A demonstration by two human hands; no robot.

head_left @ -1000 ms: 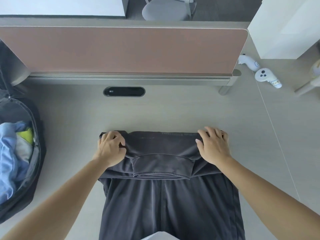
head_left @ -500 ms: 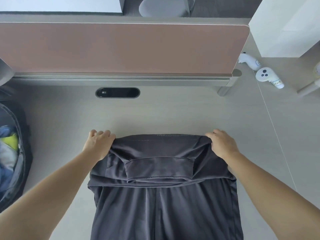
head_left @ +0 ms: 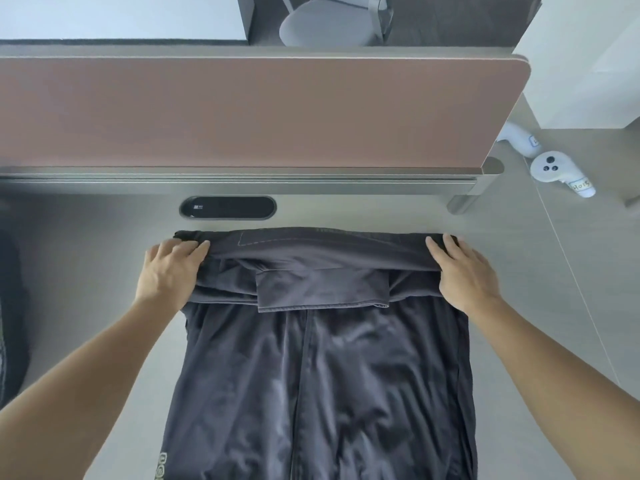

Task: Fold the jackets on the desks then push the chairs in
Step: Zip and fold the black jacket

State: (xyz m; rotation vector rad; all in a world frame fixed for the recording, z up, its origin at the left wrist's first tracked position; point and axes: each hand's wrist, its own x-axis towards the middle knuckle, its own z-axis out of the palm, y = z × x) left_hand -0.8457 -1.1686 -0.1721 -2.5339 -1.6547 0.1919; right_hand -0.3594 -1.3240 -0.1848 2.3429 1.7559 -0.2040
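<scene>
Head view looks down on a dark grey jacket spread flat on the pale surface, on the near side of the brown divider and centred under its middle stretch. The jacket's end closest to the divider is turned back on itself into a thick folded band, with the collar lying flat just below that band and the zip line running from it away from the divider towards the bottom edge. The left hand holds the left corner of the band, fingers bent over the top of the fold and the thumb out of sight under the cloth. The right hand holds the right corner the same way, its fingers lying longer over the fold and its thumb also hidden, so both hands are closed on fabric. Between the divider and the folded band sits a dark oval cable slot set into the surface, apart from the cloth. Past the divider's right end lie two white controllers near each other, with a white cabinet behind them. Beyond the divider, on its far side, stands a grey chair. Below the divider's left end, a dark bag shows at the frame's edge
</scene>
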